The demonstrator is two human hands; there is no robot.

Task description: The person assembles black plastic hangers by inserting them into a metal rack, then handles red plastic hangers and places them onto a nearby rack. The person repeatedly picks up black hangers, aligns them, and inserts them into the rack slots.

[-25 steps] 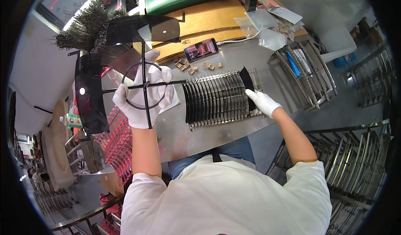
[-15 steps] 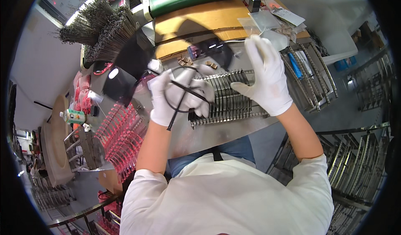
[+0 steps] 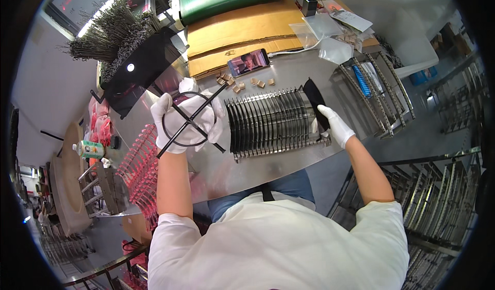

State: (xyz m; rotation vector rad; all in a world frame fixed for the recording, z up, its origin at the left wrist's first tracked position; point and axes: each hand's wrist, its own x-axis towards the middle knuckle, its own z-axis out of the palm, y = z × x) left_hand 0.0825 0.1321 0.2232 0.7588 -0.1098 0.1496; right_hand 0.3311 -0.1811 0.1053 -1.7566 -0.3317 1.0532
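My left hand (image 3: 181,124), in a white glove, holds a clear round disc with a black ring and crossed black rods (image 3: 192,119) above the metal table. My right hand (image 3: 332,125), also gloved, rests at the right end of a long metal slotted rack (image 3: 273,122) and touches a dark flat disc (image 3: 315,100) standing in its last slots. The rack's other slots look empty.
A phone (image 3: 248,62) with a lit screen and several small tan blocks (image 3: 237,81) lie behind the rack. Cardboard (image 3: 242,29), plastic bags (image 3: 330,37), a black panel (image 3: 142,65), a bundle of thin rods (image 3: 111,32), red racks (image 3: 139,171) and wire racks (image 3: 371,91) surround the table.
My right hand came down from the raised disc to the rack's right end. The left hand with the disc moved a little left and lower.
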